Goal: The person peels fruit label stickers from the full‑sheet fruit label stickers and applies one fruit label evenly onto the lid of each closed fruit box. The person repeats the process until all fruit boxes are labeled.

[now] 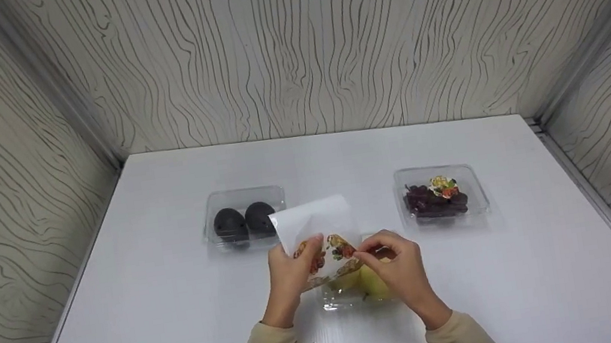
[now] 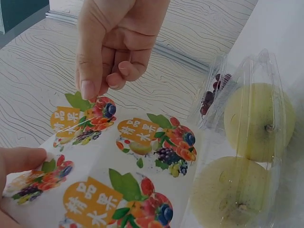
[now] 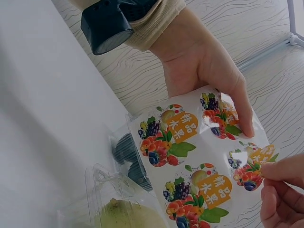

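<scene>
My left hand [image 1: 288, 271] grips a white sheet of fruit stickers [image 1: 312, 216], its thumb lying across the printed face. The fingertips of my right hand [image 1: 397, 260] pinch the edge of one fruit sticker [image 2: 85, 118]; that edge stands a little off the sheet in the left wrist view. Orange labels and colourful fruit are printed on the stickers. Below the hands is a clear plastic box [image 1: 337, 303] with yellow-green round fruits [image 2: 259, 121], partly hidden by the sheet and the right hand.
At the back left a clear box [image 1: 242, 194] holds dark roundish fruits [image 1: 230, 225]. Another clear box [image 1: 474, 185] at the back right contains dark red grapes [image 1: 428, 204], with a fruit sticker [image 1: 443, 187] on its lid. Patterned walls border the white table [image 1: 134, 282].
</scene>
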`<state>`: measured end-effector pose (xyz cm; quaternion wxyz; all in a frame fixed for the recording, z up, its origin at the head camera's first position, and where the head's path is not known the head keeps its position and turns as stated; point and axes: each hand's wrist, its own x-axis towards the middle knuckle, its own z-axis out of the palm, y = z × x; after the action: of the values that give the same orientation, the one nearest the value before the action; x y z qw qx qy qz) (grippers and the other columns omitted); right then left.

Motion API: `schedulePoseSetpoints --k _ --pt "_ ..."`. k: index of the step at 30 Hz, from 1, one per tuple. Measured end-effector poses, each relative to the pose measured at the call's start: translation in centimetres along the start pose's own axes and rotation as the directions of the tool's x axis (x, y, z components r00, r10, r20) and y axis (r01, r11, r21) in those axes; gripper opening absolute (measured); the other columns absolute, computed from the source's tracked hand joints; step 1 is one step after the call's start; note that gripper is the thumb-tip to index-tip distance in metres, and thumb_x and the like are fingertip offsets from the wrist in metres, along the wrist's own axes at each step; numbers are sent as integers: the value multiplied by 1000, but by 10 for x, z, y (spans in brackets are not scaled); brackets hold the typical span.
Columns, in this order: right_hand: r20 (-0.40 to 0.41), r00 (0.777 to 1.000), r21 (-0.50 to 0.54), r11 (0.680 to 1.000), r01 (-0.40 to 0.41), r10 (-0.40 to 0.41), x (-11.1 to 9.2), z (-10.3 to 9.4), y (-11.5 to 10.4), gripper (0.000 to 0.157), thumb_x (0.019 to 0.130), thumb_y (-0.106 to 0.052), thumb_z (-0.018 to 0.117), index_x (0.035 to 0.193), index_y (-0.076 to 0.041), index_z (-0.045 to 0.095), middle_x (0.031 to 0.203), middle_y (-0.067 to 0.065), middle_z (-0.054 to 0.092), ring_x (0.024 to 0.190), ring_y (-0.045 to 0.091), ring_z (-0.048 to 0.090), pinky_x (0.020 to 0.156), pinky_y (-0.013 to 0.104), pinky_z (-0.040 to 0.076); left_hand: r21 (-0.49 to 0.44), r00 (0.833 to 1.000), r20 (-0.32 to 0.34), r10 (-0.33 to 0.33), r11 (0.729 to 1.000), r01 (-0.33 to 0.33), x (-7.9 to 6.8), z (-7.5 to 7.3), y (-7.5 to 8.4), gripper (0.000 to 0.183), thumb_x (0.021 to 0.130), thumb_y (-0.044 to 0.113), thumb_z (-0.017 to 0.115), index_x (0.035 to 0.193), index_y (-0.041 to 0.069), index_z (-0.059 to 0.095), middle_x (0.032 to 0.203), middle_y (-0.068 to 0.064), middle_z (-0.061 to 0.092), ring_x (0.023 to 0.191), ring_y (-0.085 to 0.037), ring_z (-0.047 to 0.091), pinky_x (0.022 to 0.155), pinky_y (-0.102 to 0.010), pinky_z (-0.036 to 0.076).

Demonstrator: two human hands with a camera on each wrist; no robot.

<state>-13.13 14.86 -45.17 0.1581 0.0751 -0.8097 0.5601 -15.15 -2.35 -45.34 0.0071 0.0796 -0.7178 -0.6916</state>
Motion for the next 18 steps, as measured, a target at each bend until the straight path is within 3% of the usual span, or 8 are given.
schedulePoseSetpoints --k 8,12,18 --pt "2 999 69 997 43 -43 1 -4 2 6 77 1 75 79 -1 70 77 15 66 72 -4 59 66 16 54 1 1000 2 0 1000 0 5 -3 -2 32 86 20 71 103 -6 63 93 -21 73 74 -13 69 68 -24 56" --pt "12 1000 125 992 1 -3 2 -6 3 5 78 2 74 80 3 69 76 9 66 72 -2 61 66 17 55 5 1000 1 -8 1000 8 5 -4 -1 33 86 21 71 103 -6 63 92 -21 73 72 -13 69 66 -25 56" --pt "36 994 199 974 -107 102 3 -9 2 7 79 3 72 83 7 67 77 -9 65 70 1 61 64 18 54 20 999 -34 -17 1000 17 6 -6 1 33 85 22 71 103 -6 64 88 -20 73 67 -11 67 64 -25 56"
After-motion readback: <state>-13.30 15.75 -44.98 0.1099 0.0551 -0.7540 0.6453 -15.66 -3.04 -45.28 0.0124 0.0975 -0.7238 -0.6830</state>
